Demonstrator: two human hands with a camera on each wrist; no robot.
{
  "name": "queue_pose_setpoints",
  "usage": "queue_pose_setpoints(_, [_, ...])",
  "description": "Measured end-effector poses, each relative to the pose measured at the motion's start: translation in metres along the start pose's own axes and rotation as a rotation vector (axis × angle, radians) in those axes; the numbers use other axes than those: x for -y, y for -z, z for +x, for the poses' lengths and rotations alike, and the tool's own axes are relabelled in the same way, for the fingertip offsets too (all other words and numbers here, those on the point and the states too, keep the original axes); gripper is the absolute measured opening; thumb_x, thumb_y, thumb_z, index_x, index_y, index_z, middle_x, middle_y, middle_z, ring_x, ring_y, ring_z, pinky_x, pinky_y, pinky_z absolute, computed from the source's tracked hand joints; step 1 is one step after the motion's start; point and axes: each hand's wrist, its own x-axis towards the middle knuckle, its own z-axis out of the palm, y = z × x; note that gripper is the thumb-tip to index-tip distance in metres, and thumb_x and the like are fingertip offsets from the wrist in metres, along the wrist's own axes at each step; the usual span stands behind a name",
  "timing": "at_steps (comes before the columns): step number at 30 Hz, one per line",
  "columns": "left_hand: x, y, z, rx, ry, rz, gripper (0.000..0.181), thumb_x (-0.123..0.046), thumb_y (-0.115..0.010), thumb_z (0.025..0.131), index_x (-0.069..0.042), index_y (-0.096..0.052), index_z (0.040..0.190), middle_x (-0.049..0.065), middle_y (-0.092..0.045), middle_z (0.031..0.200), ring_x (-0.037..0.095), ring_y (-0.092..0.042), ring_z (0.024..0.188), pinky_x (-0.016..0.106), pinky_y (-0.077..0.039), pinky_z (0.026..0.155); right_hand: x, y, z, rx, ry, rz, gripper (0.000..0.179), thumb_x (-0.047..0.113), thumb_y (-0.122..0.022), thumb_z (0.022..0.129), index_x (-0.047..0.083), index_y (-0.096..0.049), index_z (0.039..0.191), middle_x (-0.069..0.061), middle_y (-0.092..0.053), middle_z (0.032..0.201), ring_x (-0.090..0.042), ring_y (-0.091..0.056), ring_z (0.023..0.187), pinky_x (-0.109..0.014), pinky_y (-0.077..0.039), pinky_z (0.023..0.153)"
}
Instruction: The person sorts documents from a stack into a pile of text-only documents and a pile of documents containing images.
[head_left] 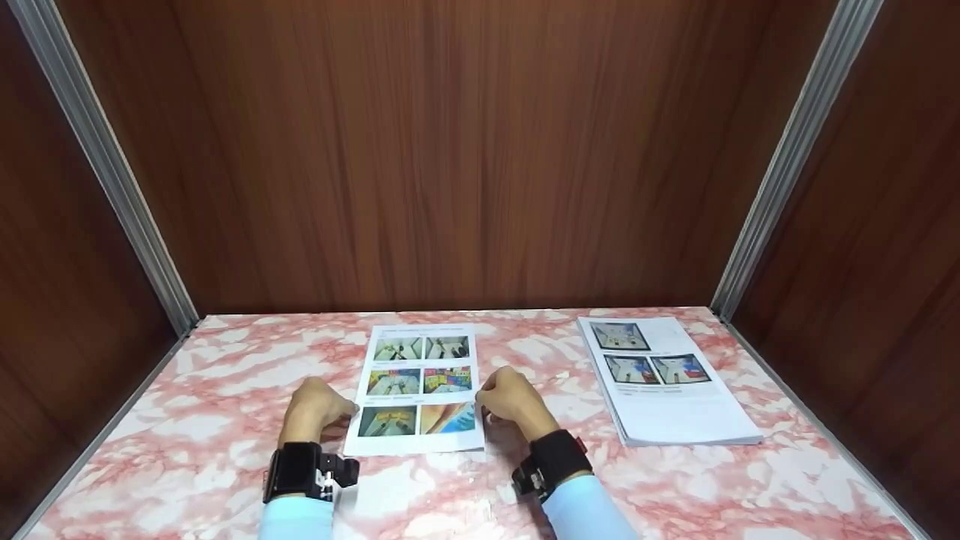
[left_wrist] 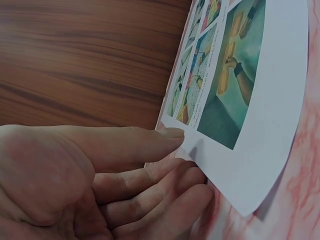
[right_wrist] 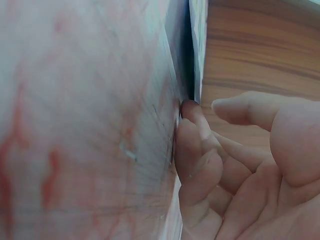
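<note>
A white paper printed with several colour photos lies in front of me on the table, between my two hands. At its left edge my left hand holds on, the thumb over the printed side and the other fingers curled beneath; the near corner of the paper bends up off the table in the left wrist view. My right hand grips the opposite edge at about the same height. In the right wrist view the paper is seen nearly edge-on, with curled fingertips against it.
Off to the right lies a thick stack of printed sheets, turned at a slight angle. The table has a pink and white marbled top. Brown wood-grain panels with metal corner posts enclose its back and sides.
</note>
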Motion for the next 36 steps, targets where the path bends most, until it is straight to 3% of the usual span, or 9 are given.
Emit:
queue_pose_setpoints(14, [0.000, 0.000, 0.003, -0.001, -0.019, 0.021, 0.017, 0.001, -0.073, 0.074, 0.011, -0.063, 0.084, 0.019, -0.067, 0.067, 0.025, -0.067, 0.055, 0.034, -0.056, 0.053, -0.001, 0.006, -0.001, 0.089, -0.002, 0.105, 0.013, 0.013, -0.061, 0.085, 0.001, -0.065, 0.088, -0.012, -0.069, 0.070, -0.018, -0.064, 0.057, -0.031, -0.055, 0.055])
queue_pose_setpoints(17, [-0.001, 0.002, -0.001, -0.048, -0.031, 0.098, 0.016, -0.004, -0.071, 0.075, 0.009, -0.064, 0.082, 0.018, -0.067, 0.067, 0.024, -0.065, 0.053, 0.033, -0.054, 0.050, 0.001, 0.010, -0.002, 0.132, 0.000, 0.098, 0.015, 0.015, -0.062, 0.086, 0.001, -0.064, 0.090, -0.012, -0.069, 0.073, -0.019, -0.065, 0.058, -0.032, -0.055, 0.057])
queue_pose_setpoints(21, [-0.017, 0.006, -0.012, -0.168, -0.103, 0.225, 0.023, -0.015, -0.072, 0.076, 0.006, -0.065, 0.084, 0.015, -0.065, 0.070, 0.024, -0.061, 0.058, 0.034, -0.049, 0.053, 0.005, 0.026, -0.006, 0.167, 0.015, 0.071, 0.021, 0.020, -0.064, 0.087, 0.001, -0.063, 0.098, -0.014, -0.070, 0.079, -0.024, -0.067, 0.066, -0.037, -0.055, 0.063])
queue_pose_setpoints(24, [-0.037, -0.002, -0.025, -0.224, -0.198, 0.167, 0.023, -0.017, -0.074, 0.077, 0.004, -0.065, 0.082, 0.011, -0.062, 0.068, 0.023, -0.059, 0.057, 0.034, -0.048, 0.052, 0.006, 0.048, -0.009, 0.166, 0.057, 0.058, 0.028, 0.024, -0.063, 0.090, 0.002, -0.065, 0.107, -0.014, -0.070, 0.085, -0.030, -0.068, 0.074, -0.042, -0.055, 0.066])
queue_pose_setpoints(27, [-0.059, -0.028, -0.040, -0.255, -0.300, 0.045, 0.016, -0.012, -0.072, 0.078, 0.000, -0.064, 0.071, 0.009, -0.060, 0.058, 0.021, -0.057, 0.047, 0.031, -0.044, 0.043, 0.000, 0.080, -0.015, 0.164, 0.110, 0.080, 0.035, 0.028, -0.062, 0.093, 0.001, -0.065, 0.116, -0.014, -0.070, 0.091, -0.032, -0.068, 0.078, -0.043, -0.056, 0.066])
queue_pose_setpoints(30, [-0.082, -0.069, -0.055, -0.277, -0.390, 0.008, 0.016, -0.010, -0.071, 0.080, -0.004, -0.062, 0.069, 0.005, -0.057, 0.060, 0.019, -0.055, 0.051, 0.031, -0.043, 0.044, -0.013, 0.121, -0.024, 0.133, 0.131, 0.104, 0.039, 0.029, -0.061, 0.095, 0.000, -0.062, 0.120, -0.015, -0.070, 0.095, -0.029, -0.067, 0.079, -0.038, -0.055, 0.064])
queue_pose_setpoints(34, [-0.104, -0.141, -0.070, -0.275, -0.476, -0.014, 0.011, -0.004, -0.070, 0.080, -0.004, -0.061, 0.073, 0.006, -0.058, 0.067, 0.022, -0.057, 0.060, 0.038, -0.049, 0.054, -0.050, 0.178, -0.038, -0.061, 0.099, 0.088, 0.036, 0.025, -0.058, 0.096, -0.004, -0.062, 0.117, -0.013, -0.067, 0.090, -0.020, -0.062, 0.072, -0.032, -0.052, 0.058])
queue_pose_setpoints(35, [-0.107, -0.161, -0.073, -0.260, -0.488, -0.048, 0.010, -0.002, -0.068, 0.080, -0.004, -0.061, 0.074, 0.006, -0.058, 0.067, 0.023, -0.057, 0.061, 0.039, -0.050, 0.056, -0.063, 0.190, -0.043, -0.125, 0.085, 0.080, 0.035, 0.023, -0.058, 0.096, -0.005, -0.063, 0.116, -0.012, -0.066, 0.088, -0.017, -0.061, 0.070, -0.032, -0.051, 0.057])
queue_pose_setpoints(36, [-0.101, -0.191, -0.067, -0.252, -0.518, -0.084, 0.009, -0.001, -0.068, 0.081, -0.005, -0.061, 0.075, 0.007, -0.058, 0.069, 0.023, -0.058, 0.063, 0.038, -0.051, 0.058, -0.076, 0.201, -0.049, -0.195, 0.071, 0.072, 0.033, 0.021, -0.058, 0.096, -0.006, -0.063, 0.114, -0.011, -0.066, 0.086, -0.015, -0.060, 0.068, -0.031, -0.051, 0.056])
